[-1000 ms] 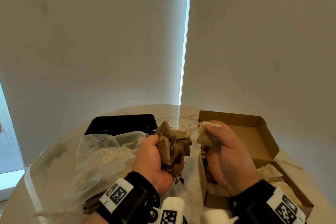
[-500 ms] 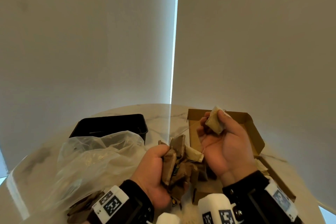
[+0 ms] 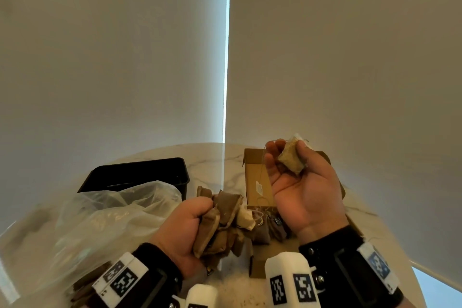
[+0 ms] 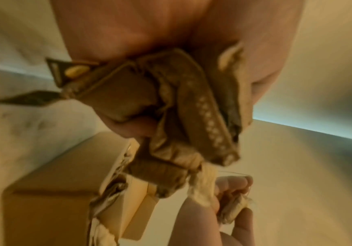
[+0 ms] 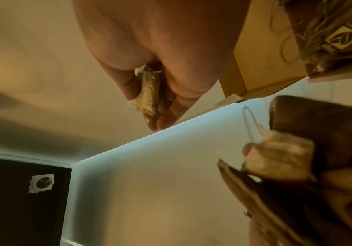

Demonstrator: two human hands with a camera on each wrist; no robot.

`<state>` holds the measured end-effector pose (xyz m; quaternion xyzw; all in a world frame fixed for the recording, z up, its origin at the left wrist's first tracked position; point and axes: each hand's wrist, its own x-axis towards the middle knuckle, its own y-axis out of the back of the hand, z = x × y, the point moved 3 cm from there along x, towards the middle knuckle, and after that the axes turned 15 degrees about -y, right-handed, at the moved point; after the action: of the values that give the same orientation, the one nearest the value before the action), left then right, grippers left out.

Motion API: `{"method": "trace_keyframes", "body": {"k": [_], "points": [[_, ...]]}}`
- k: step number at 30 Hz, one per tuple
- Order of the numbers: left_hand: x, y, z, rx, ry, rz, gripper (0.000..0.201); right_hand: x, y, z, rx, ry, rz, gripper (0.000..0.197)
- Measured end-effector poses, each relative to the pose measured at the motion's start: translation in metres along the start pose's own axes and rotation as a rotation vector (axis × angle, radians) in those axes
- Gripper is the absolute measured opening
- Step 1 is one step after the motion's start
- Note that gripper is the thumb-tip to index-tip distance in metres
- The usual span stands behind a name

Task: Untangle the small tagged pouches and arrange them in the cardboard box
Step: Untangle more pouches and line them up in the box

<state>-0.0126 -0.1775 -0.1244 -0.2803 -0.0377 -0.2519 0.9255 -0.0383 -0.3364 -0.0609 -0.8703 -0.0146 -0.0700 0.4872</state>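
Observation:
My left hand [image 3: 192,227] grips a tangled bunch of brown and cream pouches [image 3: 225,222] low over the table; the left wrist view shows the same bunch [image 4: 181,116] squeezed in the fist. My right hand [image 3: 297,182] is raised, palm toward me, above the open cardboard box [image 3: 255,172], and pinches a single tan pouch [image 3: 291,157] between thumb and fingers; the right wrist view shows that pouch [image 5: 149,93]. A thin string with a small white tag [image 3: 259,187] hangs from the pouch down toward the bunch. More pouches [image 3: 272,229] lie by the box's near end.
A black tray [image 3: 135,172] stands at the back left of the round marble table [image 3: 210,157]. A crumpled clear plastic bag [image 3: 100,222] with pouches in it lies on the left. Plain walls close behind the table.
My right hand has lifted the single pouch up and away from the bunch and turned palm toward me, drawing its string out. My left hand with the bunch has sunk slightly.

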Motion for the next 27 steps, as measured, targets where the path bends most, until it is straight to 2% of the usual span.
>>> {"method": "trace_keyframes", "body": {"k": [3, 9, 17, 19, 21, 23, 24, 27], "points": [[0.002, 0.004, 0.002, 0.117, -0.055, -0.058, 0.038, 0.001, -0.002, 0.003, -0.001, -0.024, -0.019, 0.022], [-0.003, -0.012, -0.001, 0.13, -0.094, -0.224, 0.044, 0.0, -0.001, 0.01, -0.003, -0.086, -0.05, 0.02], [-0.004, -0.012, 0.007, 0.115, -0.178, -0.197, 0.042, 0.003, 0.003, 0.012, -0.083, -0.117, -0.004, 0.021], [-0.005, -0.011, 0.013, 0.09, -0.206, -0.194, 0.042, 0.006, 0.012, 0.008, -0.284, -0.085, 0.108, 0.018], [-0.005, -0.01, 0.019, 0.06, -0.235, -0.182, 0.045, 0.007, 0.021, 0.005, -0.782, -0.028, 0.29, 0.012], [-0.004, -0.01, 0.023, 0.059, -0.26, -0.166, 0.047, 0.005, 0.021, 0.009, -1.145, 0.002, 0.318, 0.018], [-0.003, -0.009, 0.024, 0.068, -0.267, -0.162, 0.048, 0.003, 0.018, 0.014, -1.217, -0.008, 0.273, 0.022], [-0.001, -0.005, 0.024, 0.098, -0.261, -0.124, 0.051, 0.002, 0.016, 0.024, -1.171, -0.106, 0.207, 0.026]]}}
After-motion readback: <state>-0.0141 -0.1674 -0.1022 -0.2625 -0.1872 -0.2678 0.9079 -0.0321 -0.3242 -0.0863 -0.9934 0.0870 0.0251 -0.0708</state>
